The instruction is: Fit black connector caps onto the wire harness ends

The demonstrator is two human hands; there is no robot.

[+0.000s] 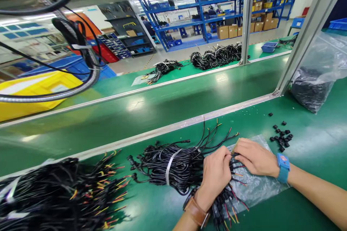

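Note:
My left hand (pixel 217 169), with a brown watch strap at the wrist, pinches a thin black cable end at the right side of a tied black cable bundle (pixel 173 166). Close against it, my right hand (pixel 255 157), wearing a blue wristband (pixel 283 168), has its thumb and fingers pressed together on the same cable end. Fingers hide the exact tip. Under both hands lies a clear plastic bag (pixel 260 191). Loose cable ends with red and yellow wires (pixel 230 209) spread below my left hand.
Small black caps (pixel 283 137) lie scattered at the right, near a clear bag of black parts (pixel 311 90). A larger cable pile (pixel 59 191) fills the lower left. A metal post (pixel 303 32) rises behind; a hose (pixel 92 75) hangs upper left.

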